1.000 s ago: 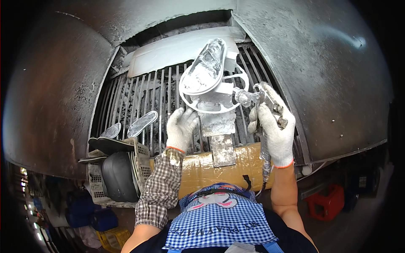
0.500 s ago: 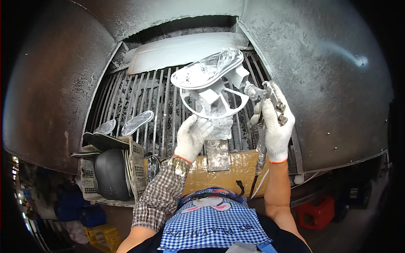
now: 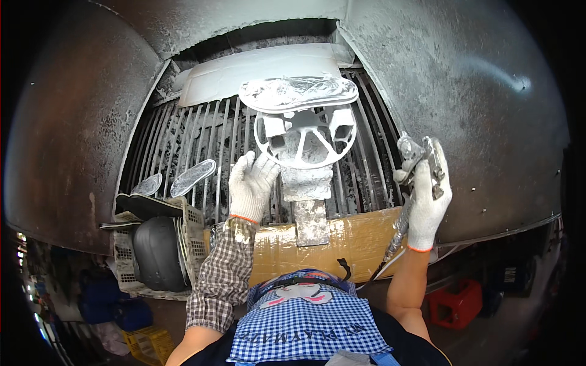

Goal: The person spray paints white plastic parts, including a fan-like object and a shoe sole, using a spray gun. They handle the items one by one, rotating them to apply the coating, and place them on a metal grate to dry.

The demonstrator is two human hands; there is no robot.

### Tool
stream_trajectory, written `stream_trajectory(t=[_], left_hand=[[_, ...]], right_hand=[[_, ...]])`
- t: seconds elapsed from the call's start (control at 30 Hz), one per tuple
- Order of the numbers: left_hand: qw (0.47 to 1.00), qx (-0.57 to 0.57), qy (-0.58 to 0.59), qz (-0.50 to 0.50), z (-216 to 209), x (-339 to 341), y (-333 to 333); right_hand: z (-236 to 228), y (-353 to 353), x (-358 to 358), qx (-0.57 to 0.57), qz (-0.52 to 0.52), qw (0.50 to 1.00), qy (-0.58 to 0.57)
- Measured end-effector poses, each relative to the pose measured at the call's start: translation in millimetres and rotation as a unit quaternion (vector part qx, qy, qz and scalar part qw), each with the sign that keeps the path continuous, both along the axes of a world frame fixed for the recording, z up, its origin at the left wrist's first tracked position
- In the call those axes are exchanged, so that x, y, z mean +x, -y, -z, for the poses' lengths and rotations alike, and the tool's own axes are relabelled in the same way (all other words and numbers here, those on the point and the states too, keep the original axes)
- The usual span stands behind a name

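Note:
A white-rimmed shoe sole point(image 3: 299, 93) with a shiny, wrinkled silvery top lies across supports on a white-coated spoked wheel point(image 3: 312, 160). The wheel stands on a crusted block with a metal plate point(image 3: 312, 222) in front. My left hand point(image 3: 253, 183), in a white knit glove, is open beside the wheel's lower left rim; I cannot tell whether its fingertips touch. To the right of the wheel, my gloved right hand point(image 3: 429, 195) is closed around a spray gun point(image 3: 421, 161) crusted with silver-grey coating. Its wrapped hose runs down toward the front edge.
A plastic crate point(image 3: 196, 241) with dark soles stands at the left front. Two silvery soles point(image 3: 194, 177) lie behind it on the slatted metal grate point(image 3: 210, 137). Tall metal walls enclose both sides. A pale sheet point(image 3: 256, 70) lies at the back; tan-covered board point(image 3: 274, 247) lines the front.
The wheel has turned, so the sole now lies nearly crosswise instead of slanting. My left hand has moved left from the wheel's bottom rim. My right hand has carried the spray gun right and nearer.

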State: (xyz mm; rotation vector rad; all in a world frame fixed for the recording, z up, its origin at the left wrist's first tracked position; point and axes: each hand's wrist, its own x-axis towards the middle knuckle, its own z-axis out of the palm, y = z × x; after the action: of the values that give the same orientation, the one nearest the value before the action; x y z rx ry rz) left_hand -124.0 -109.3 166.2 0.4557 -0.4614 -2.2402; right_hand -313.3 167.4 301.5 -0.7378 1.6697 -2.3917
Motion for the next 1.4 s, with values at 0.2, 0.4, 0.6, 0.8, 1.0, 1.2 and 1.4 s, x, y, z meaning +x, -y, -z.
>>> stream_trajectory(t=[0.2,0.4,0.6,0.8,1.0,1.2,1.4], left_hand=[[0.997,0.04,0.07,0.015,2.2,-13.6,-28.3],[0.99,0.053,0.056,0.118,1.8,-34.5,-70.8],[0.992,0.037,0.047,0.107,-6.3,-29.3,-57.9],[0.995,0.025,0.017,0.093,-7.3,-8.9,-34.9],[1.0,0.006,0.029,0.01,-10.6,-1.1,-9.8],[0.997,0.018,0.007,0.073,-7.8,-5.2,-12.6],[0.996,0.015,-0.001,0.085,-9.5,-12.0,-27.2]], right_hand=[[15.0,-14.6,9.5,0.039,0.032,0.999,0.013],[22.9,-22.3,20.0,0.069,0.034,0.997,0.015],[37.3,-33.8,18.1,0.088,0.043,0.994,0.04],[54.2,-43.7,12.6,0.097,0.037,0.992,0.067],[58.9,-53.7,18.5,0.137,0.042,0.989,0.049],[61.9,-55.8,20.8,0.131,0.041,0.989,0.055],[60.8,-56.2,25.2,0.18,0.067,0.981,0.022]])
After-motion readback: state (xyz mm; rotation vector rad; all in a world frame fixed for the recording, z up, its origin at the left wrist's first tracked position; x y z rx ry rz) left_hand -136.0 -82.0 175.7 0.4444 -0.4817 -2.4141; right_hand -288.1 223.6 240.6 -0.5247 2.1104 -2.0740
